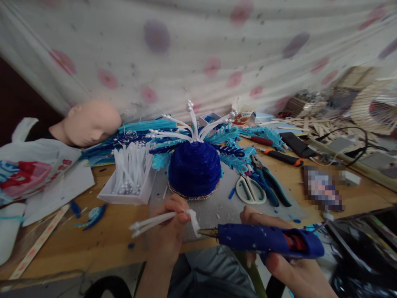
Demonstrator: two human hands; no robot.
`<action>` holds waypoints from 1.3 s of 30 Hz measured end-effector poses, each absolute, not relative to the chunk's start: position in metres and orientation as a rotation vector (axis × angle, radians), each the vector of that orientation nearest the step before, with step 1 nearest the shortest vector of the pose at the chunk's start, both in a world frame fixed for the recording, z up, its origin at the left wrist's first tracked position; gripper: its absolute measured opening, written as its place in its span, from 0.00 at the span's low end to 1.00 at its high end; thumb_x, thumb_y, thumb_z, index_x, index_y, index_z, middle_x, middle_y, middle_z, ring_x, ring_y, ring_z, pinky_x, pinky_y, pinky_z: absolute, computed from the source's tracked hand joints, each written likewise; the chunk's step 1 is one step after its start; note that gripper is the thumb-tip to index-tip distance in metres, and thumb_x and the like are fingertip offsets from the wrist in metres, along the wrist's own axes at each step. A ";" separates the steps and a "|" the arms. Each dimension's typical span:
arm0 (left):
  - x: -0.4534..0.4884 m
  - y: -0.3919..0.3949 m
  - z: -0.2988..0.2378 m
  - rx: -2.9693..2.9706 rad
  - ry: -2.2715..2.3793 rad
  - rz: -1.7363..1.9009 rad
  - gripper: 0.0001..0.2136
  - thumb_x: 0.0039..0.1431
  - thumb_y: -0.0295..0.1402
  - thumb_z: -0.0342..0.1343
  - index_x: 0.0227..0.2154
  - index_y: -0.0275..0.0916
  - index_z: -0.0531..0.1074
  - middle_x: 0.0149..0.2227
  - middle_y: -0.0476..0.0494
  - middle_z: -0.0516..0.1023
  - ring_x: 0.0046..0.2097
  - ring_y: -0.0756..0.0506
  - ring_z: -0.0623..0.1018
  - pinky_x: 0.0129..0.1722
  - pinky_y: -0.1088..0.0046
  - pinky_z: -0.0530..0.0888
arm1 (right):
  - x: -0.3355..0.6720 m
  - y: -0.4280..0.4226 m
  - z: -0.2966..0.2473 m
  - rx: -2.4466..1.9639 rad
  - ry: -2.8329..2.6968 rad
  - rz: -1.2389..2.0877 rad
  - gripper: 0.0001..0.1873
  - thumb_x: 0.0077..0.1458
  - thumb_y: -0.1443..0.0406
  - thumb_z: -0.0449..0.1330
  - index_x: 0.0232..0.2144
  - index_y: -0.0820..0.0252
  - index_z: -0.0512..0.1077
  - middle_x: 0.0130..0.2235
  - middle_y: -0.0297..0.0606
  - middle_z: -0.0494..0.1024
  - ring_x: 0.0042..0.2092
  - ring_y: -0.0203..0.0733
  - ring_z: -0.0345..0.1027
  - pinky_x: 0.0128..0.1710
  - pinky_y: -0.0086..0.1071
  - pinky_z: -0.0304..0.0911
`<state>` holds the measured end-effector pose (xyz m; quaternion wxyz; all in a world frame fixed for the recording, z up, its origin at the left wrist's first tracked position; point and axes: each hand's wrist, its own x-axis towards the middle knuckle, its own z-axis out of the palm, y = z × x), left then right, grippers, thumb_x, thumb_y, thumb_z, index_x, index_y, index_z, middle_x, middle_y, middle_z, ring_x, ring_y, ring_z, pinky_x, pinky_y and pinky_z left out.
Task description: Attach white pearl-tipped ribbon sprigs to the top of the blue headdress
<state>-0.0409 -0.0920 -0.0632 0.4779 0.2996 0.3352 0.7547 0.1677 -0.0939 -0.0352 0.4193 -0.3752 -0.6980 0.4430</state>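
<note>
Pinched in my left hand (169,225) is a white pipe-cleaner stem (151,221) with pearl beads at its left ends and a bent end on the right. My right hand (285,260) is wrapped round a blue hot glue gun (254,238), whose metal nozzle meets or nearly meets that bent end. Just beyond my hands stands a dark blue domed headpiece (195,169) with beaded trim along its lower edge. White beaded stems (194,120) fan out from its top, and light blue feather-like pieces (232,157) spread at its sides.
A white box (124,194) of beaded white stems stands left of the headpiece. Scissors (251,190), pliers (273,182) and an orange-black cutter (281,157) lie to the right. A mannequin head (93,122) rests at back left. A cable (366,142) curls at the right.
</note>
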 end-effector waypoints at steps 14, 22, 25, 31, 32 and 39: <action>-0.042 -0.100 -0.084 0.631 0.607 1.590 0.07 0.49 0.37 0.72 0.26 0.45 0.78 0.26 0.53 0.68 0.26 0.53 0.68 0.24 0.82 0.68 | 0.157 -0.091 -0.027 -0.980 -1.712 1.133 0.33 0.57 0.37 0.53 0.20 0.57 0.67 0.22 0.33 0.64 0.23 0.37 0.58 0.21 0.31 0.51; -0.036 -0.097 -0.082 0.603 0.565 1.658 0.10 0.50 0.41 0.71 0.25 0.44 0.77 0.24 0.54 0.60 0.25 0.53 0.61 0.24 0.81 0.66 | 0.162 -0.099 -0.039 -1.026 -1.704 1.114 0.29 0.56 0.38 0.57 0.24 0.55 0.73 0.23 0.35 0.70 0.25 0.41 0.63 0.24 0.32 0.62; -0.036 -0.097 -0.082 0.576 0.555 1.659 0.09 0.50 0.41 0.71 0.25 0.44 0.77 0.24 0.55 0.59 0.25 0.53 0.59 0.24 0.81 0.65 | 0.161 -0.099 -0.034 -0.995 -1.729 1.083 0.30 0.55 0.37 0.57 0.22 0.55 0.71 0.23 0.34 0.67 0.24 0.40 0.61 0.23 0.32 0.59; -0.036 -0.098 -0.082 0.543 0.512 1.665 0.09 0.50 0.40 0.71 0.26 0.44 0.79 0.25 0.54 0.62 0.25 0.54 0.62 0.25 0.80 0.65 | 0.156 -0.098 -0.019 -0.975 -1.760 1.019 0.29 0.56 0.37 0.56 0.26 0.55 0.70 0.27 0.35 0.69 0.27 0.40 0.66 0.26 0.32 0.64; -0.036 -0.097 -0.082 0.541 0.513 1.668 0.09 0.50 0.40 0.71 0.26 0.45 0.79 0.25 0.54 0.62 0.25 0.54 0.62 0.25 0.80 0.65 | 0.155 -0.098 -0.018 -0.979 -1.755 1.021 0.29 0.55 0.37 0.56 0.27 0.55 0.71 0.27 0.35 0.69 0.27 0.40 0.66 0.26 0.32 0.63; -0.034 -0.088 -0.092 0.562 0.575 1.717 0.10 0.44 0.43 0.74 0.24 0.47 0.80 0.22 0.54 0.63 0.23 0.54 0.60 0.21 0.80 0.63 | 0.150 -0.101 -0.016 -0.963 -1.754 1.121 0.32 0.51 0.34 0.58 0.23 0.56 0.69 0.24 0.32 0.67 0.25 0.37 0.62 0.23 0.29 0.58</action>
